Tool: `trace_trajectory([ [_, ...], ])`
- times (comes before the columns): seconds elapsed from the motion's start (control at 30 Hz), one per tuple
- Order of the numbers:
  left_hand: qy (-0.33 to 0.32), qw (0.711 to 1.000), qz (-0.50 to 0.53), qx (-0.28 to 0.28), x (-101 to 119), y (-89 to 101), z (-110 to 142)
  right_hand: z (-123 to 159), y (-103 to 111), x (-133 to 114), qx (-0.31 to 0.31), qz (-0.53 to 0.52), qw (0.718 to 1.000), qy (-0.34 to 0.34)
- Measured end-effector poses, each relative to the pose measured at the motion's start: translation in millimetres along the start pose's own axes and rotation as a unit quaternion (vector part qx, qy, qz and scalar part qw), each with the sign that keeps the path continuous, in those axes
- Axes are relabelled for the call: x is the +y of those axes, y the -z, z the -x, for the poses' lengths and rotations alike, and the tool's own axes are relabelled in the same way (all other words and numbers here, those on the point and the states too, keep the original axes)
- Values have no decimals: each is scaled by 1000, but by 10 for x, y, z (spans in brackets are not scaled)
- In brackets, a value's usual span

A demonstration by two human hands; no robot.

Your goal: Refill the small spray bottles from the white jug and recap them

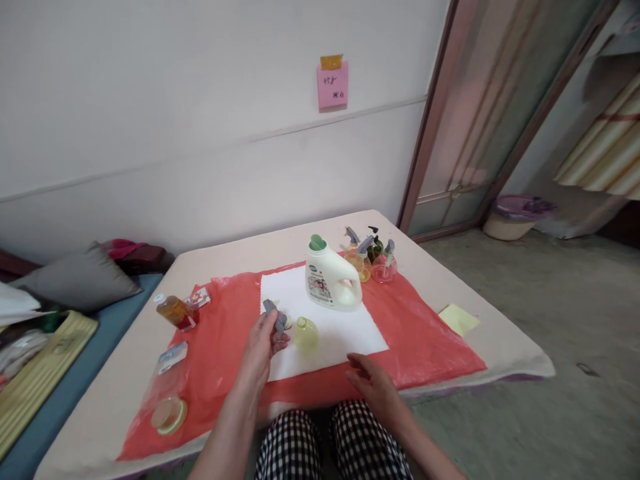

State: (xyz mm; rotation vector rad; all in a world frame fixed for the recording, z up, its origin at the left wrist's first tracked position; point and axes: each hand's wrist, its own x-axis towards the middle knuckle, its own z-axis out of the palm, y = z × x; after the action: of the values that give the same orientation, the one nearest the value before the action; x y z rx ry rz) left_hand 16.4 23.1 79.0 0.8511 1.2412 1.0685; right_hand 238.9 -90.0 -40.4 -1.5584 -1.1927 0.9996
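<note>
My left hand (261, 343) is closed around a grey spray nozzle (279, 319), held just left of a small round yellow-green bottle (306, 335). That bottle stands on a white sheet (340, 333) with its neck uncovered. Near the sheet's front edge, my right hand (373, 381) hovers with fingers apart and nothing in them. Behind the small bottle stands a large white jug (331, 277) with a side handle, a printed label and a green piece at its mouth.
Spray bottles (384, 265) cluster at the back right of the table. An amber bottle (176, 312), small packets (173, 357) and a round lidded container (170, 415) lie left on the red plastic sheet (225, 340). A yellow paper (459, 320) is right. A wall (225, 100) rises behind.
</note>
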Motion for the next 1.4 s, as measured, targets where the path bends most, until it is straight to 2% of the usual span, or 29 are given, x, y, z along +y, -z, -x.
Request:
trace_trajectory([
  [0.13, -11, 999, -33, 8, -63, -133, -94, -282, -163, -51, -29, 47, 997, 49],
  [0.3, -33, 995, -88, 22, -175, -239, -192, -742, -541, -24, -52, 70, 992, 91],
  [0.43, -30, 994, -103, 27, -250, -240, -242, -973, -814, 66, -71, 82, 987, 119],
  [0.57, -34, 993, -108, 24, -279, -193, -266, -1047, -914, 114, -73, 85, 985, 134],
  [0.73, -26, 997, -69, 19, -235, -113, -206, -859, -728, 29, -61, 59, 982, 167],
  [0.83, 9, 1000, 22, -9, -164, -103, -96, -620, -531, -71, -33, 32, 981, 191],
  [0.93, 32, 994, 100, -34, -73, -137, 52, -379, -342, -213, 16, 8, 969, 245],
  [1.1, -6, 990, 128, -59, 79, -198, 292, -158, -113, -492, 34, 42, 945, 322],
  [1.3, -77, 991, 87, -67, 237, -184, 498, -77, -38, -705, 30, 34, 940, 338],
  [1.4, -93, 990, 66, -81, 309, -157, 564, -31, -11, -789, 15, 30, 943, 331],
])
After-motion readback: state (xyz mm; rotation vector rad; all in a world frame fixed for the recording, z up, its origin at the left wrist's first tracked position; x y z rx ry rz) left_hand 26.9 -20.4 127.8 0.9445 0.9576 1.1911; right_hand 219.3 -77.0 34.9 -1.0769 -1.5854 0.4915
